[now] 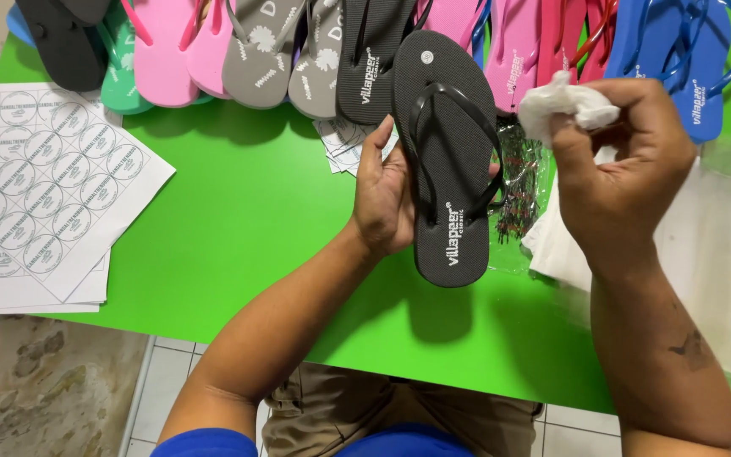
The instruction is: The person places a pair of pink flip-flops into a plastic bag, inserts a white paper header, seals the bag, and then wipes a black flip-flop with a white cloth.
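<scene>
black flip-flop (450, 161), white cloth (570, 103), green table (247, 211), pink flip-flops (175, 46)

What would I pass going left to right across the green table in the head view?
Sheets of round stickers → left hand → black flip-flop it holds → bag of small ties → right hand gripping a white cloth.

There is only one view. The camera sits on the person's head and looks almost straight down, so the person's own lap and both forearms come up from the bottom edge. It is close: the left hand (382, 199) holding the black flip-flop (450, 161) fills the middle. Just right of that grip is the right hand (623, 169). Left of the grip lies the green table (247, 211), and beyond the grip the top edge cuts off a row of sandals (298, 51).
</scene>
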